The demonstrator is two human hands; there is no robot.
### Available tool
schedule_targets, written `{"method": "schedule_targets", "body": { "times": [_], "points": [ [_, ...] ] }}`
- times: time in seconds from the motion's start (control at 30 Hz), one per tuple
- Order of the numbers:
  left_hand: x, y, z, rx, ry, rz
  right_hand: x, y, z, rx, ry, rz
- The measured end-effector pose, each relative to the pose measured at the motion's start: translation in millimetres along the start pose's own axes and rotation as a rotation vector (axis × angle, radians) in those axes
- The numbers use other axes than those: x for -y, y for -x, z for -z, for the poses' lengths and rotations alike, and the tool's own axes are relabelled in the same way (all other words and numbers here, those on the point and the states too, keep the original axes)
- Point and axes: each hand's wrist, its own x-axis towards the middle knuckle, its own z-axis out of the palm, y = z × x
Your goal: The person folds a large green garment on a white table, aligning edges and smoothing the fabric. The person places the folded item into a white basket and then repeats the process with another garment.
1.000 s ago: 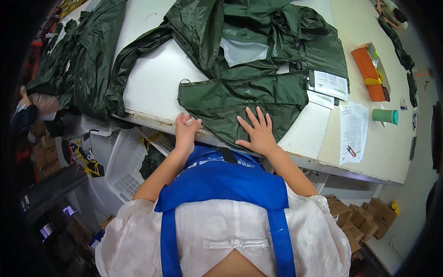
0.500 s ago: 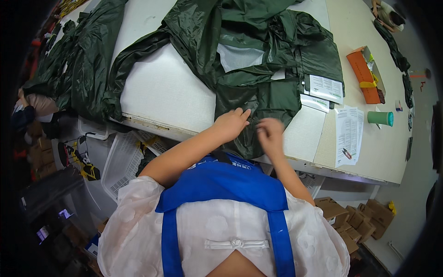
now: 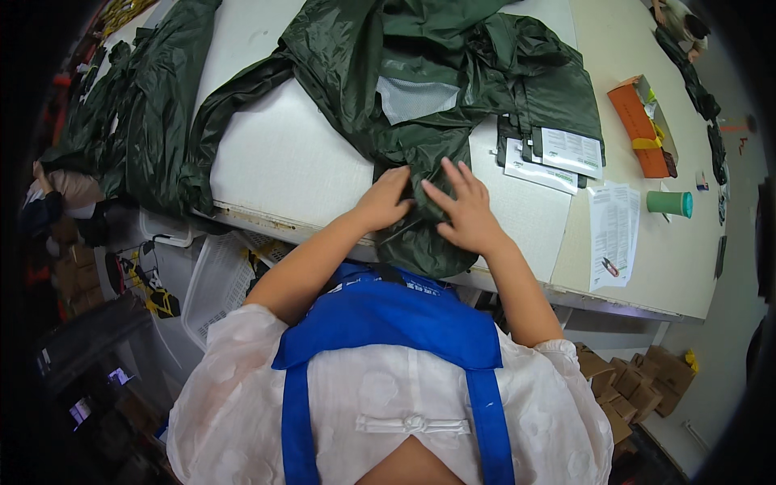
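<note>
Where the dark-green garment panel (image 3: pixel 428 246) lies: at the worker's 12 o'clock, over the near edge of the white tabletop (image 3: pixel 529 214); its 3 o'clock side has turned inward in the last half second, baring more of the printed white packets (image 3: pixel 572 151) at 2 o'clock.
Fold: narrower and thicker-looking than before, which suggests both sides are now tucked in.
Left hand (image 3: pixel 384 200): panel's 9 o'clock, fingers bent on the cloth; whether it pinches, I cannot tell.
Right hand (image 3: pixel 473 216): panel's 3 o'clock, fingers spread, fingertips against the fabric.
Fabric: slick, crinkled, rounded at 6 o'clock.
Mesh lining (image 3: pixel 418 99): 12 o'clock, pale, fine-textured, roughly four-sided.
</note>
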Motion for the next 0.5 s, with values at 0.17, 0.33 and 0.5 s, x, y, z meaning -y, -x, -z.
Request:
{"method": "schedule_targets", "body": {
  "times": [0.17, 0.33, 0.5],
  "points": [
    [-17, 19, 17, -0.339, 0.104, 0.059, -12, 5, -18, 0.271, 0.122, 0.022],
    [-29, -5, 2, 0.015, -0.512, -0.275, -32, 11, -12, 0.273, -0.164, 0.063],
    [-6, 11, -9, 0.178, -0.681, -0.132, -48, 33, 17, 0.114, 0.281, 0.142]
  ]
}}
